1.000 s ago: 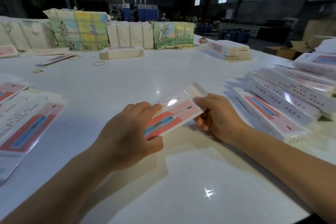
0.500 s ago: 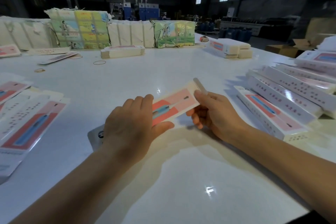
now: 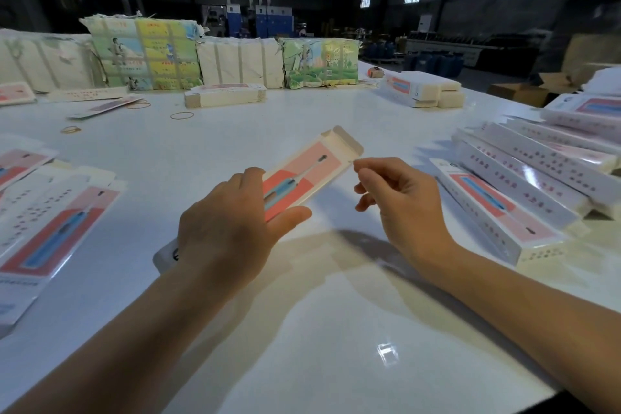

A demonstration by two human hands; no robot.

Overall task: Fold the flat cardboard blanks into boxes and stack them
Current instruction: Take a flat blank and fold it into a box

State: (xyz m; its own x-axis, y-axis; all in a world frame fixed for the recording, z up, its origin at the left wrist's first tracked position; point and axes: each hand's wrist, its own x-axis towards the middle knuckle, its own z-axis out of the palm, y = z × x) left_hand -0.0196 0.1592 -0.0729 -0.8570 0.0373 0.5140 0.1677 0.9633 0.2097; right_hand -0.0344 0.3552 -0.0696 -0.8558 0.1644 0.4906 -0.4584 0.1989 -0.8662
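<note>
Left grip (image 3: pixel 232 228): grasping the near end of a half-formed pink-and-white box (image 3: pixel 302 175), fingers over its top face, thumb along its near side. Box: held over the middle of the white counter (image 3: pixel 302 329), long axis slanting toward the far right, end flap (image 3: pixel 347 141) standing open at the far end. Right grip (image 3: pixel 400 202): holding nothing, fingers loosely curled, thumb and forefinger tips together just beside the box's far end. Folded boxes (image 3: pixel 537 178): stacked in overlapping rows by the right edge. Flat blanks (image 3: pixel 57 228): fanned by the left edge. Wrapped bundles (image 3: pixel 215 54): lined along the far edge. Rubber bands (image 3: pixel 181 116): loose toward the far left.
</note>
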